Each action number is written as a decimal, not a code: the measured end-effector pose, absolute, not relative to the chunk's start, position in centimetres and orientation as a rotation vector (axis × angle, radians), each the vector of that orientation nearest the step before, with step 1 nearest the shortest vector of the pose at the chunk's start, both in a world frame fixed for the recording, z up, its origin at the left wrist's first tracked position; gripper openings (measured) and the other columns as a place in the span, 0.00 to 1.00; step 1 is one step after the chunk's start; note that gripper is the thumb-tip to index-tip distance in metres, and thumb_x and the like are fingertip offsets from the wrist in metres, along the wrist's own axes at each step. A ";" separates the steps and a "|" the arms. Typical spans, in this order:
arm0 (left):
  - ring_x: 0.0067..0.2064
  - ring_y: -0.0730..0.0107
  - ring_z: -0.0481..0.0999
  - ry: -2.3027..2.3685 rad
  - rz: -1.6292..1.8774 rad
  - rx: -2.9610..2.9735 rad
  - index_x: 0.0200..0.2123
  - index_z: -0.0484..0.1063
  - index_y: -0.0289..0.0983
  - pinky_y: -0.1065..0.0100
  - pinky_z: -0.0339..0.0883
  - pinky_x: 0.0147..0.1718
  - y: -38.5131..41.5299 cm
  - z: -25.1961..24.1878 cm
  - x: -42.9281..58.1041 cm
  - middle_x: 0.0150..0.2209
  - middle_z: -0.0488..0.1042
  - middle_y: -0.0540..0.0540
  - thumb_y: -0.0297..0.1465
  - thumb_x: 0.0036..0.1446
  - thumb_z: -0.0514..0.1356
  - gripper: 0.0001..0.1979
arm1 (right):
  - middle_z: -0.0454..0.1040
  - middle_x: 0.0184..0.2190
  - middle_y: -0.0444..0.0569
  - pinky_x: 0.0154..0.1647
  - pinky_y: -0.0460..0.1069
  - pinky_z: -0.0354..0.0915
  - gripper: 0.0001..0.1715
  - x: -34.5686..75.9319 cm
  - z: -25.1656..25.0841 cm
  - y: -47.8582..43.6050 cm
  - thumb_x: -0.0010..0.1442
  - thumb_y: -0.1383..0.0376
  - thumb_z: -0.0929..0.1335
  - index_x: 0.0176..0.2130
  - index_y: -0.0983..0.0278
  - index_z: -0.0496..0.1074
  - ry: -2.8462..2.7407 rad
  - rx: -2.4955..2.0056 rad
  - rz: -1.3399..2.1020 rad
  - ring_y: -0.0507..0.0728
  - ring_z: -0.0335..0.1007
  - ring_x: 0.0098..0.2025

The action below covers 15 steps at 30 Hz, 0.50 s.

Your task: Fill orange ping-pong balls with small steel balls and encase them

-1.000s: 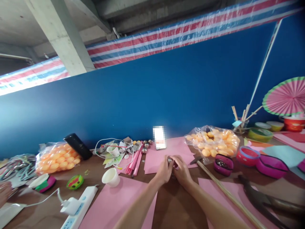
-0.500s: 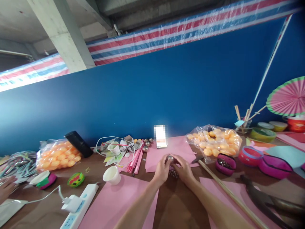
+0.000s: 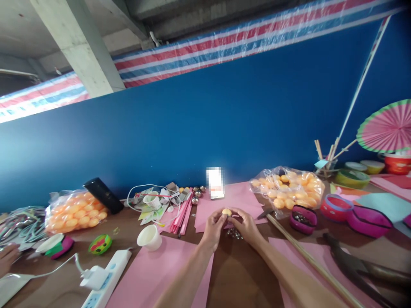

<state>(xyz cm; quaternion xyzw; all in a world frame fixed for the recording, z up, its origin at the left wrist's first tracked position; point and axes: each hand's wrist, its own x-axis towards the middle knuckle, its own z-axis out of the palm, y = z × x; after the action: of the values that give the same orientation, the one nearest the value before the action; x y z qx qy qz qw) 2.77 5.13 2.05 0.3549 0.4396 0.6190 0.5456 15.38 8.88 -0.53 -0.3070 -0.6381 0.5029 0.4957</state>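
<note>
Between my two hands, low over the middle of the table, is a small orange ball (image 3: 226, 212) like a ping-pong ball. The fingers of my left hand (image 3: 214, 229) curl around its left side, with the thumb on its near face. My right hand (image 3: 245, 225) has its fingers closed in at the ball's right side; whether a small piece is also pinched there is too small to tell. Right under the hands, a little pile of shiny metal pieces (image 3: 235, 233), like thumbtacks, lies on the brown table (image 3: 244, 273).
Pink sheets (image 3: 160, 273) flank my forearms. To the right lie a bag of orange balls (image 3: 289, 188), a purple pouch of metal pieces (image 3: 303, 219), a wooden stick (image 3: 308, 256) and a dark curved tool (image 3: 349, 265). On the left are a white cup (image 3: 149, 238), a power strip (image 3: 109, 273) and another person's hand (image 3: 8, 259).
The ball between my hands showed a shiny metallic face before and now shows its plain orange side. My hands have parted slightly, uncovering more of the metal pile.
</note>
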 end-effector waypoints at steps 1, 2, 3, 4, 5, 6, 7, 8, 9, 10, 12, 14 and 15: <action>0.41 0.63 0.74 1.028 1.461 0.844 0.42 0.72 0.33 0.64 0.65 0.41 5.0 2.2 2.9 0.40 0.75 0.40 0.36 0.43 0.64 0.21 | 0.73 0.42 0.53 0.42 0.55 0.69 0.19 15.4 -0.4 8.8 0.53 0.63 0.66 0.45 0.65 0.68 -1.539 -0.739 1.218 0.59 0.71 0.41; 0.40 0.63 0.74 1.008 1.452 0.838 0.42 0.72 0.33 0.64 0.65 0.41 5.0 2.4 2.9 0.40 0.75 0.40 0.36 0.43 0.64 0.21 | 0.73 0.41 0.53 0.42 0.55 0.69 0.18 15.4 -0.2 8.8 0.53 0.63 0.66 0.45 0.65 0.68 -1.534 -0.738 1.207 0.59 0.71 0.41; 0.40 0.63 0.74 0.984 1.440 0.832 0.42 0.72 0.34 0.64 0.65 0.41 4.9 2.6 3.0 0.40 0.75 0.40 0.36 0.44 0.64 0.21 | 0.73 0.41 0.53 0.42 0.55 0.69 0.18 15.4 -0.1 8.8 0.53 0.63 0.66 0.45 0.65 0.68 -1.535 -0.739 1.187 0.59 0.71 0.40; 0.40 0.63 0.74 0.955 1.427 0.827 0.43 0.72 0.34 0.64 0.65 0.41 4.9 2.8 3.1 0.40 0.75 0.40 0.36 0.45 0.63 0.21 | 0.73 0.41 0.53 0.42 0.55 0.69 0.18 15.4 0.0 8.8 0.53 0.63 0.67 0.44 0.65 0.68 -1.538 -0.744 1.159 0.59 0.71 0.40; 0.39 0.63 0.74 0.926 1.418 0.823 0.43 0.72 0.34 0.64 0.65 0.41 4.9 3.0 3.1 0.39 0.75 0.41 0.36 0.45 0.63 0.20 | 0.73 0.41 0.52 0.42 0.54 0.68 0.18 15.4 0.1 8.8 0.53 0.63 0.67 0.44 0.64 0.69 -1.543 -0.749 1.127 0.58 0.71 0.40; 0.39 0.63 0.74 0.899 1.412 0.822 0.43 0.71 0.34 0.64 0.65 0.40 4.9 3.1 3.2 0.39 0.75 0.41 0.36 0.46 0.62 0.19 | 0.73 0.41 0.52 0.42 0.54 0.68 0.17 15.5 0.1 8.8 0.52 0.63 0.67 0.44 0.64 0.69 -1.552 -0.749 1.103 0.58 0.70 0.40; 0.39 0.63 0.74 0.879 1.412 0.821 0.43 0.71 0.34 0.64 0.65 0.40 4.9 3.1 3.2 0.39 0.75 0.41 0.36 0.47 0.62 0.19 | 0.72 0.41 0.52 0.43 0.54 0.68 0.17 15.5 0.1 8.8 0.52 0.63 0.67 0.44 0.64 0.69 -1.565 -0.743 1.089 0.58 0.70 0.41; 0.39 0.63 0.74 0.865 1.417 0.817 0.42 0.72 0.34 0.64 0.65 0.40 4.9 3.0 3.2 0.39 0.75 0.41 0.35 0.47 0.62 0.19 | 0.72 0.42 0.52 0.43 0.53 0.67 0.18 15.5 0.1 8.8 0.52 0.63 0.67 0.44 0.64 0.69 -1.583 -0.732 1.084 0.58 0.69 0.42; 0.39 0.64 0.74 0.863 1.424 0.809 0.42 0.72 0.34 0.64 0.65 0.40 4.9 2.9 3.2 0.39 0.75 0.41 0.35 0.46 0.62 0.19 | 0.71 0.42 0.52 0.44 0.53 0.67 0.17 15.5 0.1 8.8 0.52 0.63 0.67 0.44 0.64 0.69 -1.600 -0.723 1.086 0.58 0.69 0.43; 0.39 0.64 0.74 0.872 1.430 0.799 0.42 0.72 0.34 0.64 0.65 0.41 4.9 2.7 3.2 0.39 0.75 0.41 0.35 0.46 0.63 0.19 | 0.71 0.42 0.52 0.43 0.52 0.67 0.17 15.6 0.1 8.8 0.53 0.62 0.67 0.44 0.64 0.69 -1.614 -0.719 1.091 0.58 0.69 0.43; 0.39 0.64 0.74 0.910 1.434 0.779 0.42 0.72 0.34 0.64 0.64 0.41 4.9 2.3 3.0 0.39 0.75 0.41 0.35 0.45 0.64 0.19 | 0.72 0.41 0.51 0.42 0.52 0.67 0.17 15.6 0.4 8.7 0.53 0.61 0.66 0.42 0.65 0.70 -1.631 -0.727 1.103 0.57 0.69 0.42; 0.39 0.66 0.74 0.952 1.436 0.756 0.41 0.72 0.34 0.65 0.64 0.41 4.8 2.2 2.7 0.39 0.75 0.42 0.35 0.44 0.64 0.20 | 0.73 0.39 0.51 0.40 0.51 0.68 0.16 15.6 1.0 8.6 0.54 0.59 0.65 0.41 0.66 0.70 -1.642 -0.740 1.109 0.57 0.70 0.40; 0.37 0.67 0.74 0.970 1.438 0.745 0.41 0.72 0.34 0.65 0.64 0.40 4.8 2.2 2.4 0.38 0.75 0.42 0.36 0.44 0.64 0.20 | 0.73 0.39 0.51 0.39 0.51 0.69 0.16 15.6 1.4 8.5 0.55 0.59 0.65 0.42 0.65 0.70 -1.651 -0.744 1.103 0.57 0.70 0.40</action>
<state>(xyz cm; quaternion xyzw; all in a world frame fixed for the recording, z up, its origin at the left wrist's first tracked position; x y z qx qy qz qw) 2.43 4.75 2.17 0.3195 0.4161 0.6168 0.5869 15.60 8.48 1.38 -0.3063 -0.6792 0.4537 0.4889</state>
